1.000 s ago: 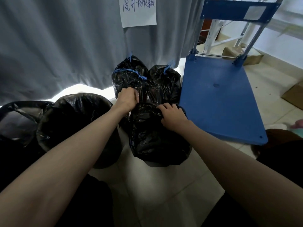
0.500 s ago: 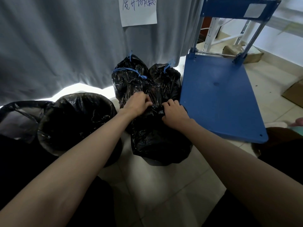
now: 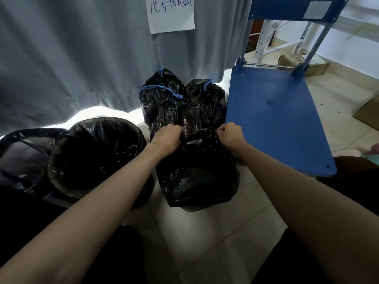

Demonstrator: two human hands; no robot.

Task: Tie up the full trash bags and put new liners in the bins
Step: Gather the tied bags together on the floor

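A full black trash bag (image 3: 196, 173) stands on the tiled floor in front of me. My left hand (image 3: 167, 138) grips the left side of its top edge and my right hand (image 3: 230, 134) grips the right side, both fists closed on the plastic. Behind it stand two black bags tied with blue drawstrings, one on the left (image 3: 158, 95) and one on the right (image 3: 207, 97). To the left is a round bin with a black liner (image 3: 96, 152), and a second lined bin (image 3: 22, 154) sits at the far left edge.
A blue platform trolley (image 3: 274, 117) lies flat just right of the bags, its handle frame upright at the back. A grey curtain (image 3: 71, 58) with a paper sign (image 3: 172, 13) hangs behind. Cardboard boxes (image 3: 367, 113) sit at the far right.
Both hands have moved apart along the top of the front bag, each pulling a side of the rim outward; before, they were pressed close together at its middle.
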